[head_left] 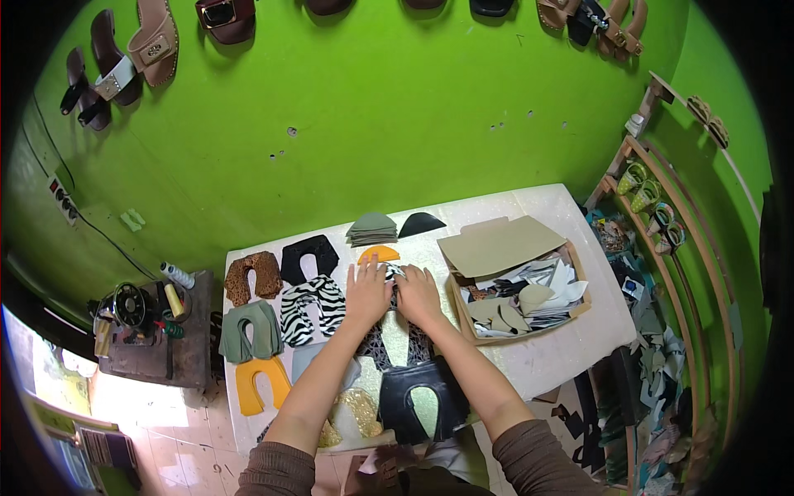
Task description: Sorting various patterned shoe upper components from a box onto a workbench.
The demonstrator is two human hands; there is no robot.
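Near the middle of the white table, my left hand (369, 291) and my right hand (418, 293) lie side by side on a small black-and-white zebra-print piece (392, 271). It shows only in the gap between them; the rest is covered. The fingers of both hands are stretched out. Just beyond my left fingertips lies a yellow half-moon piece (378, 252). Left of my left hand are zebra-print U-shaped pieces (293, 318). Below my hands sit dark patterned pieces (375, 347) and a black U-shaped piece (397, 405), beneath my forearms' level in view.
An open cardboard box (579, 310) of offcuts stands right of my hands. Olive half-moons (371, 231) and a black one (422, 223) lie at the back. Leopard-print (240, 277), olive (234, 331) and yellow (246, 388) pieces line the left. A sewing machine (130, 306) stands far left.
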